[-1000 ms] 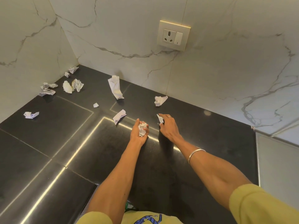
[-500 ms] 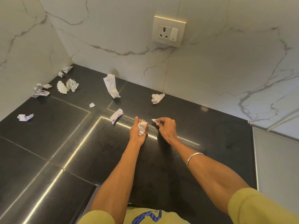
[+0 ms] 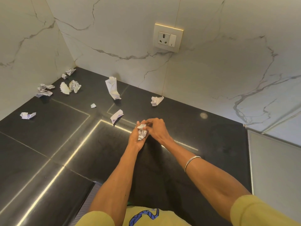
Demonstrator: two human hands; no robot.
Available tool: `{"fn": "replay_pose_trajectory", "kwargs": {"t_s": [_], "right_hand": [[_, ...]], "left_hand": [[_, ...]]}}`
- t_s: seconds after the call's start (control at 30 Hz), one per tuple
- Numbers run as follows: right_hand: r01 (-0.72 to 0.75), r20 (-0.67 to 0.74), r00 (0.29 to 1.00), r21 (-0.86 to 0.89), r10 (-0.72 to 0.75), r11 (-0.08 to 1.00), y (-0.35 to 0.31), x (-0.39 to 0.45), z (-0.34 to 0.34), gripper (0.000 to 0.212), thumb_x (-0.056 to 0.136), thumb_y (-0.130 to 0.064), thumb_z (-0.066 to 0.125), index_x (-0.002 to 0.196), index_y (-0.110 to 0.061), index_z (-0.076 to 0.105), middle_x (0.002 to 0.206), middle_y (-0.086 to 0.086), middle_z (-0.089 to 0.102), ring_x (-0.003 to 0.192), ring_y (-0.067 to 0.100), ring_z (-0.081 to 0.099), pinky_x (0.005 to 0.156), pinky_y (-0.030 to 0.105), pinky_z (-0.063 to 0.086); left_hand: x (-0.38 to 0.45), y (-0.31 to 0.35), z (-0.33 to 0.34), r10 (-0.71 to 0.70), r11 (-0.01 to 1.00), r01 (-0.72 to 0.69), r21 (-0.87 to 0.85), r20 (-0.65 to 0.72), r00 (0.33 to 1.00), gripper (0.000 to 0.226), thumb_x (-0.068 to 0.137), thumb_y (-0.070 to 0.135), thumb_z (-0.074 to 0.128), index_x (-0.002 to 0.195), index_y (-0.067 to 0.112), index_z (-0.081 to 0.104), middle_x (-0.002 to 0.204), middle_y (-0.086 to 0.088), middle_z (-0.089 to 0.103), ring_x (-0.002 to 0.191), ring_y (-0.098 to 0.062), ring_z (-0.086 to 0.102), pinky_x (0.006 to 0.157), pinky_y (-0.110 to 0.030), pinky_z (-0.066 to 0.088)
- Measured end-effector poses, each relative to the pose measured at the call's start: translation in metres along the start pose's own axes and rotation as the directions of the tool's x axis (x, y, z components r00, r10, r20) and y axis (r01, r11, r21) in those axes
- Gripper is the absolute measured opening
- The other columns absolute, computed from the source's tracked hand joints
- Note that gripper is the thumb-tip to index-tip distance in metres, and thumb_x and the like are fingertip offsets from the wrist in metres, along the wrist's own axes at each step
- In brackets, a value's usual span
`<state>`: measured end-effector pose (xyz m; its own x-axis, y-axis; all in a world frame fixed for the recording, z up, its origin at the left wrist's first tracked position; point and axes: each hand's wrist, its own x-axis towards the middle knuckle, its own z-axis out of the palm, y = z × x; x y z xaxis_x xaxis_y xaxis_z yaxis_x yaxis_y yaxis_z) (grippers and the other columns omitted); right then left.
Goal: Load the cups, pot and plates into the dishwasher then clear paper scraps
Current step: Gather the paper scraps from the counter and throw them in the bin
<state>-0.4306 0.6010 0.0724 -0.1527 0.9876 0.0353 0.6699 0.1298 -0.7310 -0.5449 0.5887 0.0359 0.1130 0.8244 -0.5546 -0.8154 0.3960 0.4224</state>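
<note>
Scraps (image 3: 142, 132) sit bunched in the left hand (image 3: 136, 138), cupped palm-up above the counter (image 3: 48, 144). Right hand (image 3: 155, 128) pinches one more piece against the bunch, fingertips curled over it. Other scraps lie apart: one (image 3: 116, 115) just left of the hands, one (image 3: 156, 100) near the wall, more in the far corner. The bunch looks loose; adding pieces to a shallow palm could spill some, and the tiny scrap (image 3: 93, 105) is easily missed.
</note>
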Motion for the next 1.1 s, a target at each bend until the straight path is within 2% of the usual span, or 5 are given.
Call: {"fn": "replay_pose_trajectory", "kwargs": {"t_s": [0.23,0.47,0.53,0.77,1.1], "right_hand": [[0.009,-0.037,0.999,-0.176,-0.016,0.984,-0.001,-0.012,0.005,0.017,0.088,-0.029,0.071,0.103,-0.028,0.078,0.091,-0.007,0.068,0.078,0.005,0.057,0.068,0.021,0.044],[-0.013,-0.081,0.997,-0.129,0.003,0.992,-0.002,-0.006,0.005,0.017,0.081,-0.035,0.073,0.095,-0.032,0.063,0.081,-0.013,0.069,0.075,0.004,0.065,0.063,0.017,0.046],[0.009,-0.070,0.997,-0.083,-0.015,0.997,-0.003,-0.004,0.005,0.018,0.083,-0.031,0.071,0.098,-0.028,0.062,0.083,-0.012,0.069,0.074,0.003,0.064,0.062,0.011,0.042],[0.010,-0.156,0.988,0.027,-0.005,1.000,0.006,0.014,0.003,0.021,0.101,-0.025,0.046,0.100,-0.023,0.067,0.080,-0.013,0.070,0.074,0.002,0.066,0.071,0.024,0.055],[-0.159,-0.094,0.984,-0.116,0.148,0.981,0.037,0.076,-0.017,0.044,0.092,-0.009,0.053,0.133,-0.023,0.049,0.127,0.007,0.051,0.116,0.027,0.052,0.093,0.036,0.045]], "left_hand": [[-0.013,-0.006,-0.005,0.053,0.995,-0.052,0.084,-0.005,0.999,0.042,0.095,0.049,0.055,0.104,0.011,0.069,0.096,-0.010,0.074,0.084,-0.021,0.072,0.074,-0.034,0.059],[-0.010,-0.006,-0.001,0.072,0.993,-0.078,0.091,0.064,0.995,0.032,0.095,0.022,0.060,0.121,0.005,0.064,0.117,-0.015,0.070,0.103,-0.023,0.071,0.083,-0.033,0.060],[-0.006,-0.004,0.000,0.076,0.994,-0.079,0.075,0.050,0.996,0.029,0.097,0.021,0.058,0.121,0.004,0.064,0.116,-0.015,0.071,0.101,-0.023,0.071,0.074,-0.032,0.061],[0.018,0.004,-0.003,0.059,0.995,-0.057,0.079,-0.023,0.998,0.017,0.094,0.022,0.064,0.106,0.009,0.068,0.098,-0.010,0.068,0.075,-0.015,0.066,0.063,-0.023,0.056],[0.045,0.028,0.011,0.056,0.998,-0.056,-0.015,-0.043,0.998,0.016,0.096,0.015,0.061,0.107,0.004,0.065,0.082,-0.007,0.058,0.066,-0.013,0.055,0.057,-0.020,0.054]]}}
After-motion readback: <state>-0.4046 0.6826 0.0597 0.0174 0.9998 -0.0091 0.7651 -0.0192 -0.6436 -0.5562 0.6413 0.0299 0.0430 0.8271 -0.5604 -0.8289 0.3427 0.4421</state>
